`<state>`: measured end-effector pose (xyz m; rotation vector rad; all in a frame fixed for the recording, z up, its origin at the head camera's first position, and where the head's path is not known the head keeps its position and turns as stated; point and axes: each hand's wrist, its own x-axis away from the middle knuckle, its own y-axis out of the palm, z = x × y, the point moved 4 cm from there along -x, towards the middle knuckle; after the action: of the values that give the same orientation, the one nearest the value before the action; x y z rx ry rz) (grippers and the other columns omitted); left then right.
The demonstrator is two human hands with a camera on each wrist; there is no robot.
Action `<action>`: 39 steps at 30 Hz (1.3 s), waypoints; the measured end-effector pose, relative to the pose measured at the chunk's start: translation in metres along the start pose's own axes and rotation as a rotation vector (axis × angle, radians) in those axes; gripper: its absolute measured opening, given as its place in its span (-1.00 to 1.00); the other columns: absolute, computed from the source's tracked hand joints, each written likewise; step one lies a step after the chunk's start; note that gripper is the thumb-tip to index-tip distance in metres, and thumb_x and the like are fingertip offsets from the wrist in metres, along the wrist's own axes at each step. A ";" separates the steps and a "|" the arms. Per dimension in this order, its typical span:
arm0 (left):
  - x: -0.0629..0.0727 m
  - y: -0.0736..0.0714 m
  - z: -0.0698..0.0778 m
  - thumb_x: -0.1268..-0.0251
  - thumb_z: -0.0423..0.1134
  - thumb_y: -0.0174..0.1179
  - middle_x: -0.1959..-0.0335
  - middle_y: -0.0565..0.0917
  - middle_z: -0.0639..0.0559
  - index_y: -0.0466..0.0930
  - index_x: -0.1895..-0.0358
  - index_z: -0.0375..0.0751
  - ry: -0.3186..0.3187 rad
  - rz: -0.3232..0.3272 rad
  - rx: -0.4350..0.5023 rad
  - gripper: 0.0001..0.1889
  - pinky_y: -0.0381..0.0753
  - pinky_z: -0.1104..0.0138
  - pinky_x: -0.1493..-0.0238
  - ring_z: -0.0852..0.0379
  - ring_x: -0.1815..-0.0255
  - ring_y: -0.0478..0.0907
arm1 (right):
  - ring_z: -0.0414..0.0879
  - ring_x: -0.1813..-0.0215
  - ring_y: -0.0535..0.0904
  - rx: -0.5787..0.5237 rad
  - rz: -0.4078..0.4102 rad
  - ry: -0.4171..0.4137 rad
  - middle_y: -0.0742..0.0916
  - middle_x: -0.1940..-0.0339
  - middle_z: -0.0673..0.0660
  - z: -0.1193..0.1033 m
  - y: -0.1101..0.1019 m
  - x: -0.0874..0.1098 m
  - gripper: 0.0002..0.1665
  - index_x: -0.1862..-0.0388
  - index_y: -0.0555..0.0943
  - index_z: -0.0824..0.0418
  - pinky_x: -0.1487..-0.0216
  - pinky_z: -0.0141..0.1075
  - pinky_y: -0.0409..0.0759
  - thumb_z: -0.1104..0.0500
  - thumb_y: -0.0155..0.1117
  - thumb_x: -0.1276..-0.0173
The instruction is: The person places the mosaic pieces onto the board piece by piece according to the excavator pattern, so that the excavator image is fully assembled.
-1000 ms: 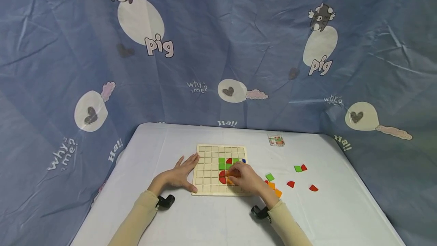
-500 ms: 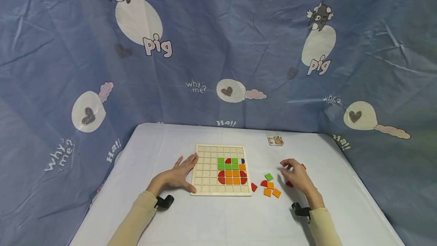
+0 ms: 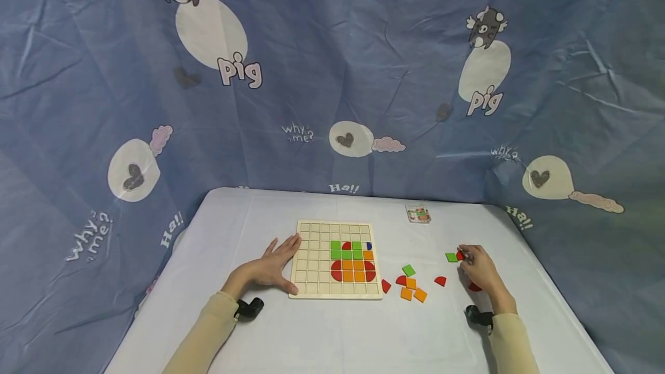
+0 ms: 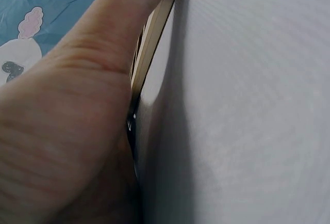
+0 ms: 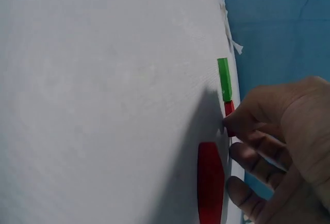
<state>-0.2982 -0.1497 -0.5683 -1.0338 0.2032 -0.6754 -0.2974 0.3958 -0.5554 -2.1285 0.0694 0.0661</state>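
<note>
The wooden grid board (image 3: 312, 273) lies on the table, its right part filled with green, orange, red and blue tiles. My left hand (image 3: 267, 267) rests with fingers spread along the board's left edge, thumb at the near left corner; in the left wrist view the hand (image 4: 77, 90) lies against the board's side (image 4: 149, 48). My right hand (image 3: 480, 270) is at the far right, thumb and finger pinching a red quarter-circle tile (image 3: 460, 255). A green square tile (image 3: 451, 257) lies right beside that one. Another red tile (image 5: 210, 182) lies under the hand, partly hidden in the head view.
Between board and right hand lie loose tiles: a green square (image 3: 408, 270), several orange squares (image 3: 420, 295) and red quarter-circles (image 3: 440, 281). A small picture card (image 3: 418, 214) lies at the table's back. A blue printed cloth (image 3: 291, 74) hangs behind the white table (image 3: 332, 339).
My right hand has left the board and moved right, past the loose tiles, to the red quarter-circle at the far right. The left hand stays at the board's left edge.
</note>
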 end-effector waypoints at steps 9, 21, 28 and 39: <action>-0.001 0.001 -0.001 0.21 0.38 0.40 -0.60 -0.35 -0.08 -0.35 -0.55 -0.24 0.001 -0.009 -0.010 0.41 -0.55 -0.09 -0.52 -0.05 -0.61 -0.40 | 0.10 0.11 0.55 0.046 -0.029 0.035 0.59 0.06 0.31 -0.001 -0.002 -0.002 -0.63 -0.02 0.59 0.38 0.13 -0.03 0.60 0.24 0.25 -0.26; 0.000 0.000 0.003 0.19 0.31 0.43 -0.59 -0.30 -0.17 -0.30 -0.54 -0.32 0.016 0.001 0.005 0.38 -0.50 -0.15 -0.51 -0.14 -0.61 -0.36 | 0.01 0.21 0.58 0.005 0.040 0.051 0.69 0.22 0.24 -0.008 0.000 -0.001 -0.65 0.07 0.61 0.36 0.31 -0.27 0.57 0.14 0.34 -0.26; 0.000 -0.001 0.003 0.18 0.33 0.42 -0.60 -0.30 -0.14 -0.29 -0.54 -0.31 0.011 0.003 -0.010 0.38 -0.51 -0.13 -0.52 -0.11 -0.61 -0.36 | -0.02 0.20 0.58 -0.022 0.035 -0.065 0.70 0.21 0.17 -0.061 0.021 -0.012 -0.68 0.09 0.67 0.28 0.25 -0.25 0.55 0.12 0.38 -0.25; 0.000 0.001 0.001 0.18 0.33 0.42 -0.60 -0.32 -0.12 -0.31 -0.54 -0.29 0.004 -0.005 -0.011 0.38 -0.52 -0.11 -0.52 -0.07 -0.61 -0.38 | -0.13 0.23 0.57 -0.079 -0.049 -0.271 0.71 0.23 0.05 -0.162 0.073 -0.034 -0.81 0.19 0.72 0.16 0.22 -0.29 0.59 0.18 0.42 -0.20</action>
<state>-0.2975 -0.1486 -0.5685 -1.0436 0.2087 -0.6814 -0.3337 0.2207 -0.5290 -2.1797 -0.1477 0.3317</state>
